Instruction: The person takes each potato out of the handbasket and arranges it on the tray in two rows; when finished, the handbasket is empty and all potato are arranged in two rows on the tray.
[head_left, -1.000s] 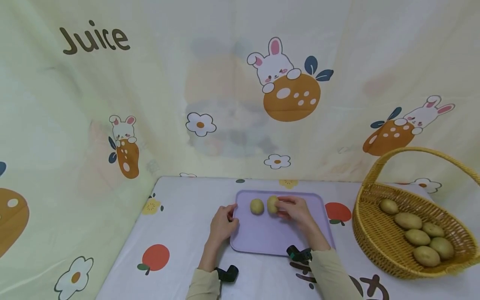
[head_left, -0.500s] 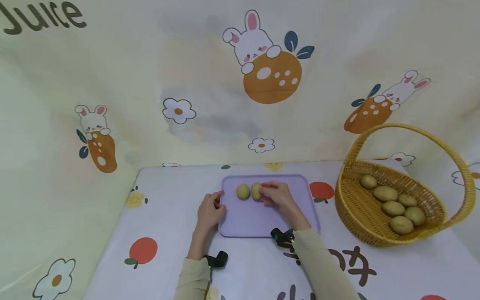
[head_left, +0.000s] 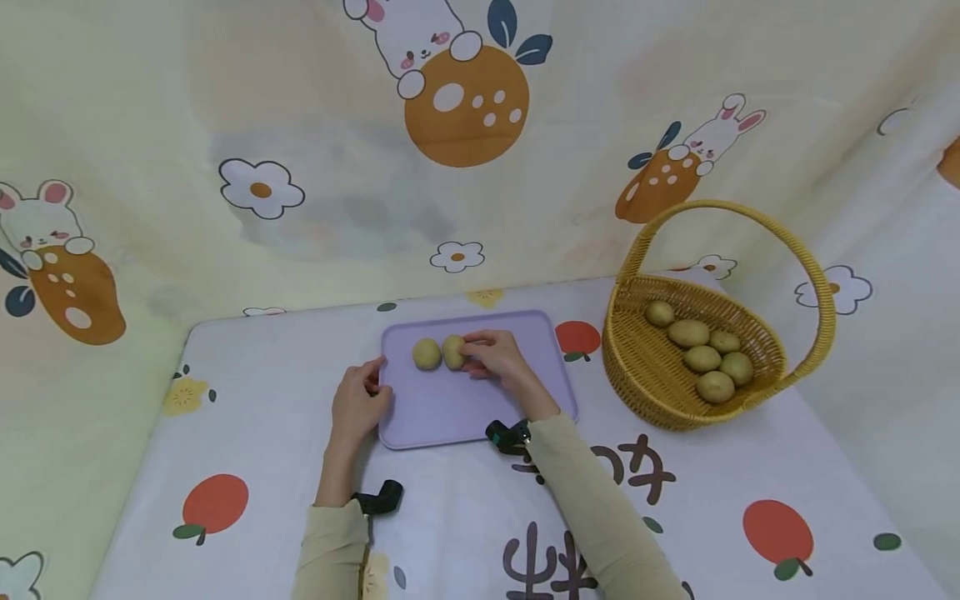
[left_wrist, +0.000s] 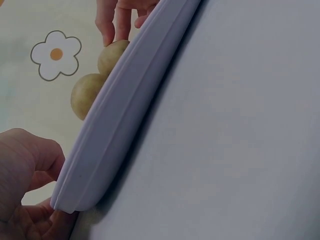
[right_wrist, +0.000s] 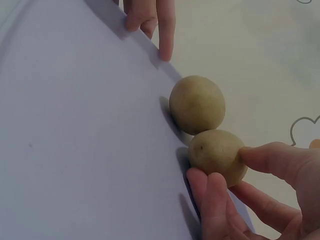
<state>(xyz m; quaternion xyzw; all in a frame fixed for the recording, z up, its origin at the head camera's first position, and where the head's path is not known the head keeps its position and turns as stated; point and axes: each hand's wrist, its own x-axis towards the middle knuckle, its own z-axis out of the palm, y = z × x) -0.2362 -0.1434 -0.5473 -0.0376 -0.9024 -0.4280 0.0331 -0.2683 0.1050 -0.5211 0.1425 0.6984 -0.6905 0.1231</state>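
A lilac tray [head_left: 465, 417] lies on the table with two round potatoes near its back left. My right hand [head_left: 498, 354] pinches the right-hand potato [head_left: 453, 352] between thumb and fingers. In the right wrist view this potato [right_wrist: 218, 155] sits against the other potato [right_wrist: 197, 105], low over the tray. The left potato [head_left: 427, 354] rests untouched by fingers. At the tray's left side my left hand [head_left: 358, 402] holds the rim, fingers curled. The left wrist view shows its thumb and fingers [left_wrist: 47, 155] at the tray's rim.
A yellow wicker basket [head_left: 630, 367] with a tall handle stands right of the tray, with several potatoes [head_left: 702, 359] inside. A printed white cloth [head_left: 262, 433] covers the table, and a patterned curtain [head_left: 337, 242] rises behind it. Black cameras sit on both wrists.
The head view has swung right and down. Between the hands, the right potato has moved left against the other one, closing the gap. The left hand keeps its place at the tray.
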